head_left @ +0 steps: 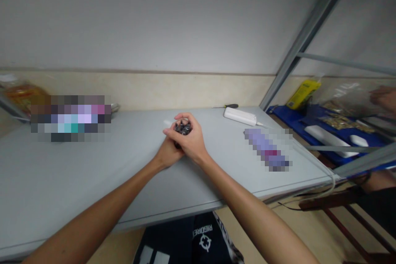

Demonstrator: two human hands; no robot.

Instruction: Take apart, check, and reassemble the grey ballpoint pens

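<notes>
Over the middle of the light grey table, my two hands meet around a cluster of small dark, shiny pieces (183, 127); their exact kind is too small to make out. My right hand (194, 140) curls around the cluster from the right, fingers over the far side and thumb across the near side. Beneath and to the left, my left hand (168, 152) is closed against it, with most of its fingers hidden. A whitish, translucent piece (167, 123) sticks out at the left beside my fingertips.
On the right lie a white power strip (239, 116), a screwdriver (231, 106) and a blurred-out flat object (266, 148). Another blurred object (77, 115) is at the left. Past a metal frame (291, 62), another person's hand (383, 98) is near a blue surface (297, 121) with small brass-coloured parts.
</notes>
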